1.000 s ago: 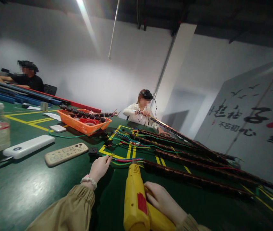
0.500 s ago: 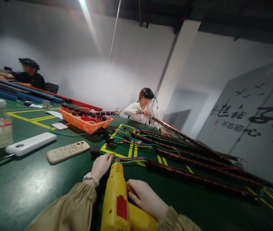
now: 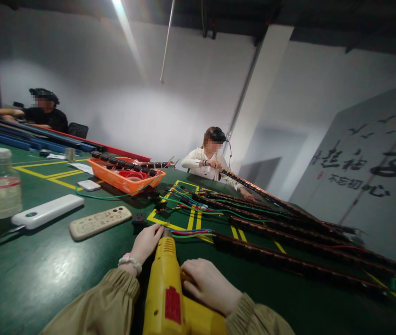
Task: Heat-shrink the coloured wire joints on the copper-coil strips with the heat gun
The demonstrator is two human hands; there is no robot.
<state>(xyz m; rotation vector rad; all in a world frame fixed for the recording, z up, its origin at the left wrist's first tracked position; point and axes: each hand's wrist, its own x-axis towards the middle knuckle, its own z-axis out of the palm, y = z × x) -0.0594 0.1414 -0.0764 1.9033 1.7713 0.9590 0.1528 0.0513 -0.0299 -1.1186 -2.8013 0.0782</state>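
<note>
Near wires [image 3: 193, 231]; heat gun [image 3: 165, 286] lengthwise forward

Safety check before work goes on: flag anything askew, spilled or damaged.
A dark segmented strip lies slantwise atop the orange plastic basket instead of down inside, so looks slightly askew. No spill or damage is visible.

Yellow, red-patched heat gun [image 3: 165, 288] at six o'clock, pointing to twelve; thin red, blue and green wires [image 3: 194, 232] stretch from near its tip toward three o'clock
</note>
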